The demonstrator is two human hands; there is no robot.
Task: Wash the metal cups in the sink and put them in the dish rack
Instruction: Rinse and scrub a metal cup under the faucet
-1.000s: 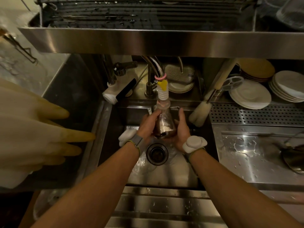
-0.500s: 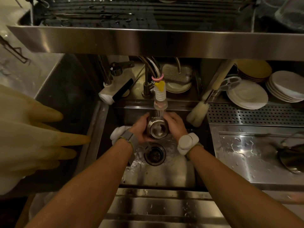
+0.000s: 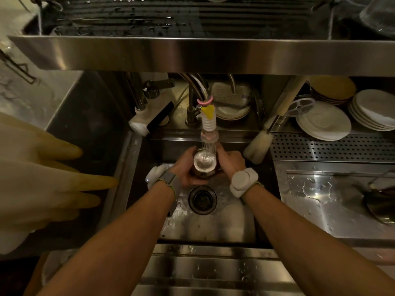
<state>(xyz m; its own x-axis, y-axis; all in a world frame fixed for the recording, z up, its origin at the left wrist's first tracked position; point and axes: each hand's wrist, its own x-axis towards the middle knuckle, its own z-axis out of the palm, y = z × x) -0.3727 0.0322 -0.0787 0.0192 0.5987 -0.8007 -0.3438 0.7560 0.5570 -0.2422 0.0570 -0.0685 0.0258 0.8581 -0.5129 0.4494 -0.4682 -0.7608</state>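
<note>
A metal cup [image 3: 204,163] stands upright over the sink [image 3: 213,227], mouth up, directly under the tap nozzle [image 3: 209,133]. Water pours from the nozzle into it and the cup looks full. My left hand [image 3: 184,167] wraps the cup's left side and my right hand [image 3: 230,162] holds its right side. The drain [image 3: 202,199] lies just below my hands. The dish rack [image 3: 181,16] runs across the top of the view, above the steel shelf edge; its wires are wet and I see no cups in it.
Yellowish rubber gloves [image 3: 42,178] hang at the left. A bottle brush [image 3: 259,146] leans at the sink's right rear. Stacked white plates [image 3: 323,120] sit on the back right shelf. A wet steel drainboard [image 3: 320,201] with a dark pan [image 3: 382,201] lies to the right.
The cup was tilted on its side, then turned with its mouth toward me, and now stands upright under the running water. Both hands stayed on it.
</note>
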